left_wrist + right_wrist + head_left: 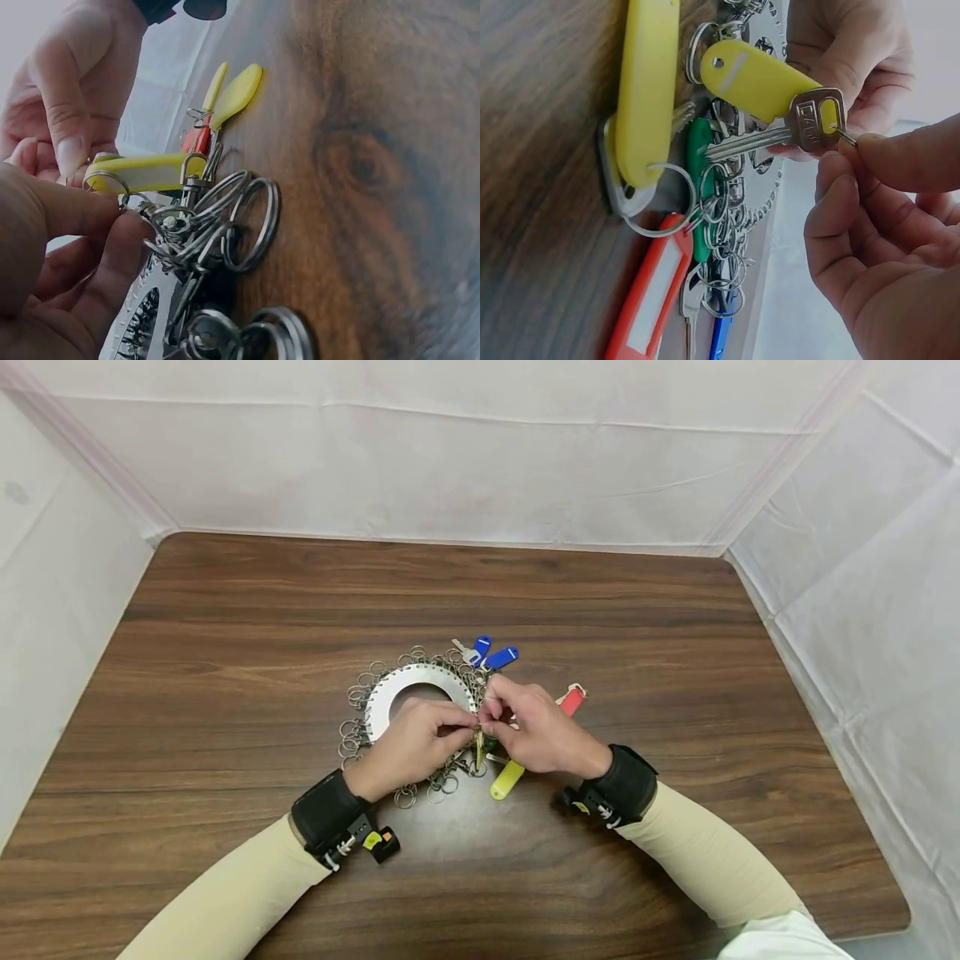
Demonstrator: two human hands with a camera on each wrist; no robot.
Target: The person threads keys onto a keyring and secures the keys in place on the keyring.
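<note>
silver key (780,135) level, blade toward green tag (699,150)

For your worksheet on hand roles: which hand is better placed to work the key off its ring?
Probably the right hand: its fingertips pinch the ring at the key, while the left hand steadies it.

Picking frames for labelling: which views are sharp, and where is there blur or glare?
Head view: evenly lit and sharp, table slightly bowed. Left wrist view: left hand soft, wood blurred. Right wrist view: key crisp, right hand softer, background washed out.
</note>
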